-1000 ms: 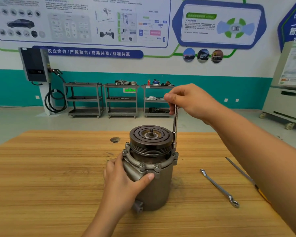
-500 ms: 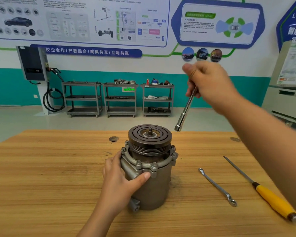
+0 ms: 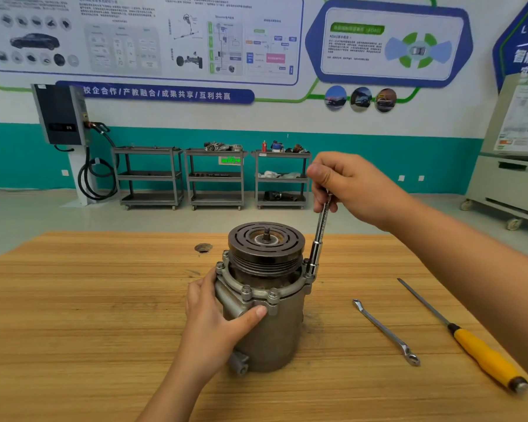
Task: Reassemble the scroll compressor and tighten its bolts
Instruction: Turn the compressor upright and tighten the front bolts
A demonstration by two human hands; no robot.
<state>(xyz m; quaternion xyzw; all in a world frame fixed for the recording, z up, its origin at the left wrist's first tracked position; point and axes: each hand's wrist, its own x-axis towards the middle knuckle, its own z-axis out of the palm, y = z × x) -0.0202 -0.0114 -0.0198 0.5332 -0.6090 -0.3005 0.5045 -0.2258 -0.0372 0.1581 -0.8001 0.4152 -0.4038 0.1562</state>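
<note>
Below my right grip (image 3: 348, 190), clenched round the socket driver (image 3: 319, 236), the socket sits on the flange (image 3: 299, 286); my left grip (image 3: 214, 318) clasps the compressor (image 3: 269, 330), upright on the surface (image 3: 73, 330), likely steadying it against twisting.

Grey compressor (image 3: 269, 330), yellow-handled screwdriver (image 3: 482, 357), pale striped wooden table (image 3: 73, 330).

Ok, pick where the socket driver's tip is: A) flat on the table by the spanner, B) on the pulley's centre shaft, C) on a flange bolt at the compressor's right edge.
C: the right hand holds the socket driver tilted, its socket end down on the bolted flange at the right of the compressor.
</note>
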